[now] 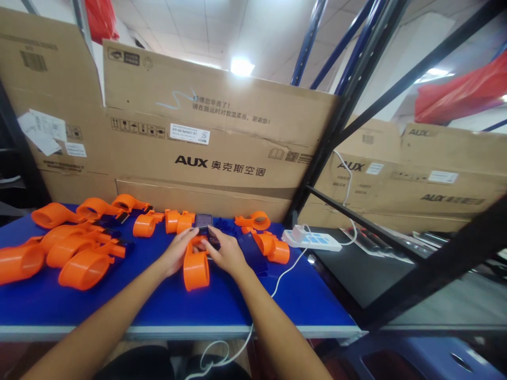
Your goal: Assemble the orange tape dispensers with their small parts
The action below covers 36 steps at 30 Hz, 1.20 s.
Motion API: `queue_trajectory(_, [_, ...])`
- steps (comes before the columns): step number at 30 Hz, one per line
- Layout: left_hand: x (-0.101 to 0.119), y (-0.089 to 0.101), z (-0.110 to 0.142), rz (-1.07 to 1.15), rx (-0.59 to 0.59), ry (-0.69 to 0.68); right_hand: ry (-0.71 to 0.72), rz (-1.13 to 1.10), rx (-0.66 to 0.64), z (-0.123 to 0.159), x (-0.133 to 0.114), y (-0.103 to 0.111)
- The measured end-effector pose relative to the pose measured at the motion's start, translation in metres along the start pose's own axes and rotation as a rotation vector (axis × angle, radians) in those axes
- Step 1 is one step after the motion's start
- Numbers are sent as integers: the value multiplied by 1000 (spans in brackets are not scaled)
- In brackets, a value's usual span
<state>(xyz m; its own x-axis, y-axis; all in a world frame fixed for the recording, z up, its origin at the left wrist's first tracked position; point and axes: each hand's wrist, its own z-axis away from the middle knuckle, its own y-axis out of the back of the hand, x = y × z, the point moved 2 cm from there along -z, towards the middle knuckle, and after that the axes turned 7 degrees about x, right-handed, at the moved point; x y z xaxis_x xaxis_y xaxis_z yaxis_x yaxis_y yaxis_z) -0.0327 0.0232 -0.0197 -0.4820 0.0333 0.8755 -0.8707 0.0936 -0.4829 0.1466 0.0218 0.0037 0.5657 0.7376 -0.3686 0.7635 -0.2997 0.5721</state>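
Note:
Over the blue tabletop (pixel 154 306), my left hand (pixel 179 252) and my right hand (pixel 225 250) are closed round the upper end of an orange tape dispenser (pixel 197 270). Its wide empty ring points down toward me. Dark parts show between my fingertips, too small to tell apart. Just beyond my hands is a dark device with a screen (pixel 204 220). Right of my right hand lie dark blue flat pieces (pixel 253 253), and beside them more orange tape dispensers (pixel 273 247).
Several orange tape dispensers (pixel 85 269) lie across the left side. A white power strip (pixel 312 239) with a plug and a white cable (pixel 287 272) sits at the right edge, by a black metal rack post (pixel 317 169). Cardboard boxes (pixel 150 158) wall off the back.

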Motion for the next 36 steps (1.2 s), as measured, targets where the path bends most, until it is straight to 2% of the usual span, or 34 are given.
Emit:
queue_trajectory(6, [0,3,-4,-114,9,-97,-76,-44,23,1,-5,-6])
queue_trajectory(17, [1,3,-3,-188,-1,-126,-17,85,-31,0,-13,0])
queue_trajectory(22, [6,0,2,-169,-12,-119,-17,38,1,-2,-14,4])
queue_trajectory(26, [8,-6,8,-148,-49,-84,-131,-100,122,-4,-7,10])
queue_trajectory(32, [6,-6,5,-104,10,-53,-614,-610,349,-8,23,-1])
queue_trajectory(36, [9,-3,2,-63,54,-46,-728,-747,433,-11,43,-2])
